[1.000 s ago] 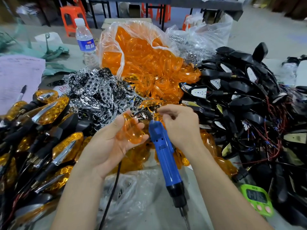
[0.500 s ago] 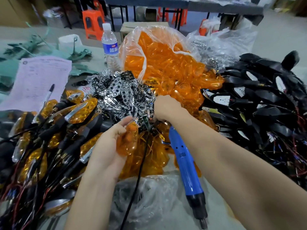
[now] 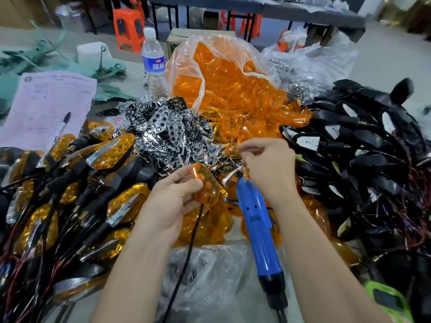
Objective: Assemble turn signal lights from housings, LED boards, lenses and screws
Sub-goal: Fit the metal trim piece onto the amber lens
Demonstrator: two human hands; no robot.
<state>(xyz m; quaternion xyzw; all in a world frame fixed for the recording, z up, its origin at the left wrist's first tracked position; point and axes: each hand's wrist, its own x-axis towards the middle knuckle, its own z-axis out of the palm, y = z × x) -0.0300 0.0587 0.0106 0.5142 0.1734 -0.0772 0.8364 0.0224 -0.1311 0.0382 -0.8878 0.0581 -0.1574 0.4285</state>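
Observation:
My left hand [image 3: 172, 201] holds a clear orange lens [image 3: 206, 187] between thumb and fingers, just above the table's middle. To its right, my right hand [image 3: 268, 169] has its fingers curled and pinches a thin chrome reflector [image 3: 231, 176], blurred, close to the lens. Under my right wrist a blue electric screwdriver [image 3: 256, 224] lies on the table with its tip toward me. A heap of chrome reflectors [image 3: 168, 127] lies behind my hands. An open bag of orange lenses [image 3: 228, 89] stands farther back. Black housings with boards and wires [image 3: 361, 148] are piled on the right.
Finished orange lights [image 3: 70, 183] with black stems fill the left side. A water bottle [image 3: 152, 64] stands at the back, with a paper sheet [image 3: 46, 106] and pen [image 3: 61, 127] at the left. A crumpled clear bag [image 3: 205, 276] and a green timer [image 3: 387, 299] lie near me.
My right hand reached forward into the chrome reflector heap, then drew back toward the lens with a chrome piece in its fingers. My left hand kept hold of the orange lens.

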